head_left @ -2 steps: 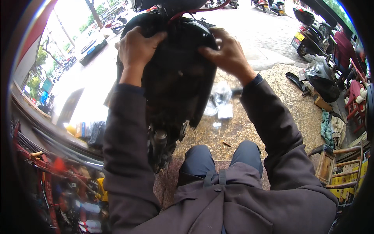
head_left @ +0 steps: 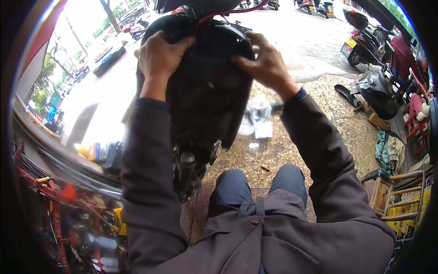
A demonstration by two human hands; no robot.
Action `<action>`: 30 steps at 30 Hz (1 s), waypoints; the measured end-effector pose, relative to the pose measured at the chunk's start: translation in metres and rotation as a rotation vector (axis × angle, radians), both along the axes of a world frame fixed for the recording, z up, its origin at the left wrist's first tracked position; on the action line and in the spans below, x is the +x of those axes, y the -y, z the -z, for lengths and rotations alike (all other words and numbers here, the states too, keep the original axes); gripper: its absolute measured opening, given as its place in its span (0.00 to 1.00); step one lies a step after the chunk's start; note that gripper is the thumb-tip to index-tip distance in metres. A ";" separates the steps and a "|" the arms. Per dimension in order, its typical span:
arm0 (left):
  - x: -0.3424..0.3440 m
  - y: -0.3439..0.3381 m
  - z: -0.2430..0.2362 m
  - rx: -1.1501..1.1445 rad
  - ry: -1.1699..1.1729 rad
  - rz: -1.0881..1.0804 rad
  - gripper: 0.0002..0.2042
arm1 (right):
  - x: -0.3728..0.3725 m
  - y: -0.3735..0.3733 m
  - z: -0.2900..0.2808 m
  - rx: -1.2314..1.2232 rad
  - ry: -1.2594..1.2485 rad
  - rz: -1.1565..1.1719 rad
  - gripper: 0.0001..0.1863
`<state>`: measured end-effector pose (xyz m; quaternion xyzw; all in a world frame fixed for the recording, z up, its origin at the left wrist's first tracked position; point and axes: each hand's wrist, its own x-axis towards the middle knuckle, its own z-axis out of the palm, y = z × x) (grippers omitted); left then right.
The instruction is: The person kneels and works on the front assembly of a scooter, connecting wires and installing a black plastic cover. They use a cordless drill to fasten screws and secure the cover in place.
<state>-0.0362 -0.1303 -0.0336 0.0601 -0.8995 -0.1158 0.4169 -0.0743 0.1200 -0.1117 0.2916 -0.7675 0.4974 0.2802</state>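
A large black plastic body panel of a two-wheeler rises in front of me, with a red cable over its top and dark metal parts below. My left hand grips its upper left edge, thumb on the near face. My right hand holds the upper right edge, thumb pressed on the face and fingers curled around the rim. Some fingertips are hidden behind the panel. To its right, clear plastic bags and a white packet lie on the speckled floor.
Parked scooters stand outside at the upper right, and a car at the upper left. A loose fairing, cloths and a wooden chair line the right side. Tools on red racks crowd the lower left beside a sill.
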 end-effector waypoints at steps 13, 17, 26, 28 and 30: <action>0.005 0.020 0.014 0.035 -0.129 0.202 0.31 | 0.019 0.011 0.037 0.060 -0.153 0.090 0.71; 0.015 0.038 0.024 0.222 -0.172 0.527 0.23 | 0.020 0.013 0.041 0.107 -0.170 0.184 0.67; 0.111 0.000 0.101 -0.125 -0.207 0.506 0.12 | 0.022 0.012 0.045 0.034 -0.213 0.134 0.58; 0.119 -0.011 0.115 -0.123 -0.099 0.474 0.13 | 0.024 0.014 0.045 -0.035 -0.285 0.116 0.53; 0.121 -0.015 0.122 -0.106 -0.107 0.439 0.14 | 0.026 0.012 0.043 0.035 -0.196 0.096 0.63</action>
